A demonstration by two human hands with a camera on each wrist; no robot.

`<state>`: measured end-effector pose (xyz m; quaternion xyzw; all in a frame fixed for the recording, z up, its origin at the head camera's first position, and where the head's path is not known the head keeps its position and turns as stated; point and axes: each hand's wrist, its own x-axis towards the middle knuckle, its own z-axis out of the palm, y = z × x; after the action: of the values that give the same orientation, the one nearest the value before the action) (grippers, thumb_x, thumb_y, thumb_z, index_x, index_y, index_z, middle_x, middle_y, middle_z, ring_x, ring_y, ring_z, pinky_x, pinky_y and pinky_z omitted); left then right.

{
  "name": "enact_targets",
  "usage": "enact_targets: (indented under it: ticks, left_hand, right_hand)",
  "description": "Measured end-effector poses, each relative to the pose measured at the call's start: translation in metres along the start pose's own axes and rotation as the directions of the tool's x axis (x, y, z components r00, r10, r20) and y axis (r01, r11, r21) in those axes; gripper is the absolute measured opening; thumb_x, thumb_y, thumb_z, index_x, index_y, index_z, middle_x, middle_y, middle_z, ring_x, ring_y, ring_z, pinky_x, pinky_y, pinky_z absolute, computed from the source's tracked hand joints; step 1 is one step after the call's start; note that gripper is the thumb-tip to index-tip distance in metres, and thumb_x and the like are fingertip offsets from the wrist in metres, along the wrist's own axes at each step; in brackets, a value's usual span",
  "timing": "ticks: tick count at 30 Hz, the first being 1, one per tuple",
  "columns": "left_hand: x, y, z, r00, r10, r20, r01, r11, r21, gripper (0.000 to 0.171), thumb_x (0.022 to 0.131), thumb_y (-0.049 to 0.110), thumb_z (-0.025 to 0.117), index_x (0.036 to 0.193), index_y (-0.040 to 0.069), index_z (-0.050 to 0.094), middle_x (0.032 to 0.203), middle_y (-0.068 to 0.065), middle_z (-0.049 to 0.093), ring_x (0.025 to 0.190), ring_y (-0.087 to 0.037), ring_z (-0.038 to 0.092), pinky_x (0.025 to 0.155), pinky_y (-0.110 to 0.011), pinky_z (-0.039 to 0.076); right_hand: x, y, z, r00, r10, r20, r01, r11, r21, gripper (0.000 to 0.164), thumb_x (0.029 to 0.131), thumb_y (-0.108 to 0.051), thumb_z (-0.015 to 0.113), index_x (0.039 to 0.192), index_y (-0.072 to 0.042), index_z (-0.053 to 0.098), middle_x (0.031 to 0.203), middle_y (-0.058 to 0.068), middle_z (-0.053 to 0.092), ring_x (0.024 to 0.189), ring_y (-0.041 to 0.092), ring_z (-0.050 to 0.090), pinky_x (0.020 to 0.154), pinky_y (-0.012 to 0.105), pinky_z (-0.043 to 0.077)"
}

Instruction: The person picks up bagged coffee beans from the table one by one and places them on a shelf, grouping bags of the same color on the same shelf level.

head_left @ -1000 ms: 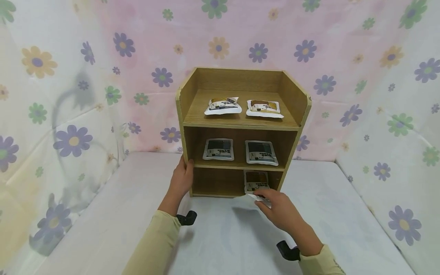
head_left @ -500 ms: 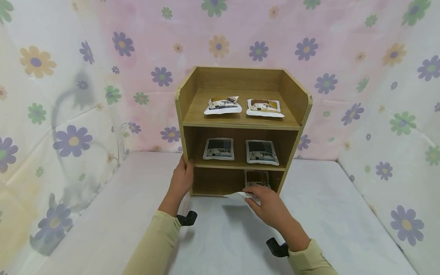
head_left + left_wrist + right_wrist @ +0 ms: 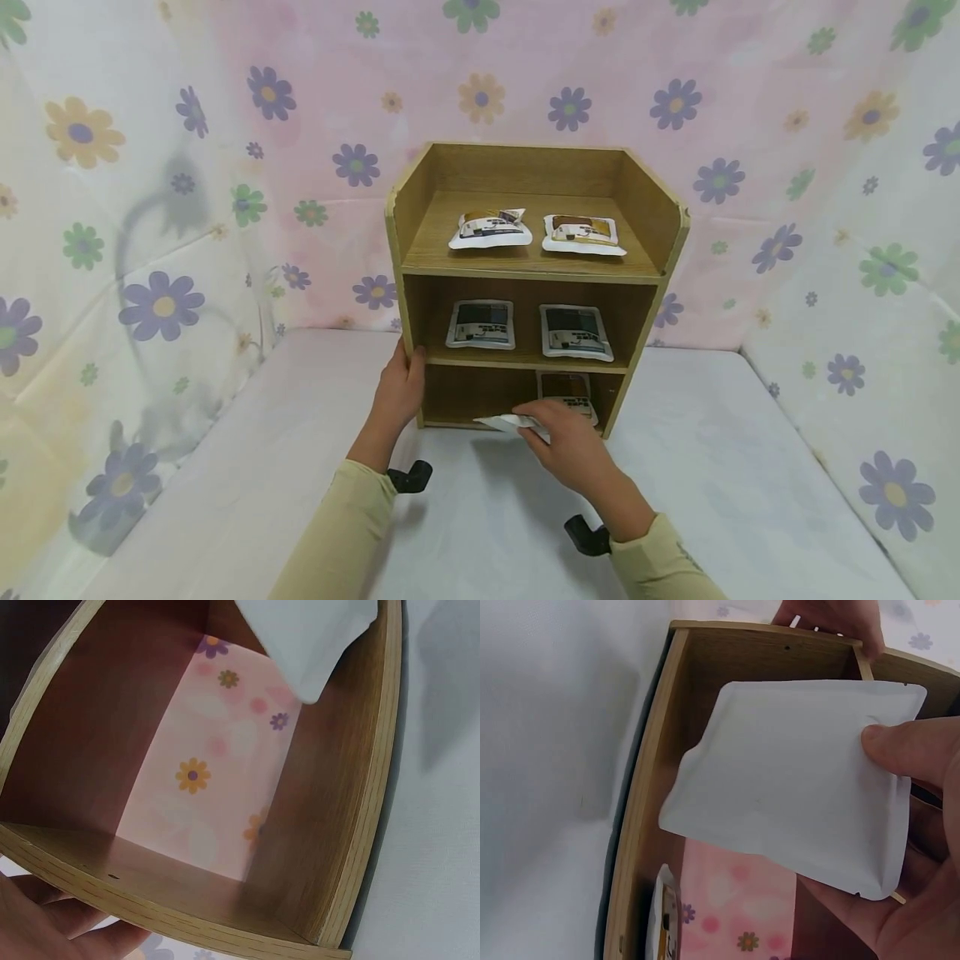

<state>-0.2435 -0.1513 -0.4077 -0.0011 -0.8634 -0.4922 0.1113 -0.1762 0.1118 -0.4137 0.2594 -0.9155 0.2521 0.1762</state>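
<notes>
A small wooden shelf [image 3: 491,263] with three levels stands on the white surface. My left hand [image 3: 397,392] grips its left side panel, thumb at the front edge and fingers along the outside. Pinched between the thumb and fingers of my right hand [image 3: 568,446] is a flat white pouch [image 3: 795,776], its plain side showing in the right wrist view. The pouch tilts in front of the bottom compartment, and one corner [image 3: 307,682] overlaps that opening in the left wrist view. Behind my right hand, a brown-labelled pouch [image 3: 566,385] lies at the bottom compartment's right, partly hidden.
Two dark-labelled pouches, left [image 3: 482,323] and right [image 3: 576,332], lie on the middle level. The top level bears two more pouches, left [image 3: 491,230] and right [image 3: 582,234]. Flowered cloth [image 3: 315,125] hangs behind and at both sides.
My right hand has moved left with the white pouch along the front of the bottom compartment, toward its left half. My left hand stays on the shelf's side.
</notes>
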Motion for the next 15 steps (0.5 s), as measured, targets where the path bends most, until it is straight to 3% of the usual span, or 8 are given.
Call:
enact_targets:
  ticks: [15]
  left_hand:
    - [-0.001, -0.001, 0.0, 0.999, 0.039, -0.012, -0.039, 0.999, -0.003, 0.06, 0.103, 0.046, 0.025, 0.152, 0.011, 0.025, 0.143, -0.024, 0.047, 0.127, -0.04, 0.051, 0.103, -0.057, 0.041]
  right_hand:
    - [0.014, -0.003, 0.021, 0.99, -0.127, -0.056, 0.124, 0.991, -0.052, 0.029, 0.085, -0.014, 0.074, 0.113, -0.017, 0.069, 0.106, -0.001, 0.069, 0.091, 0.016, 0.068, 0.07, 0.032, 0.055]
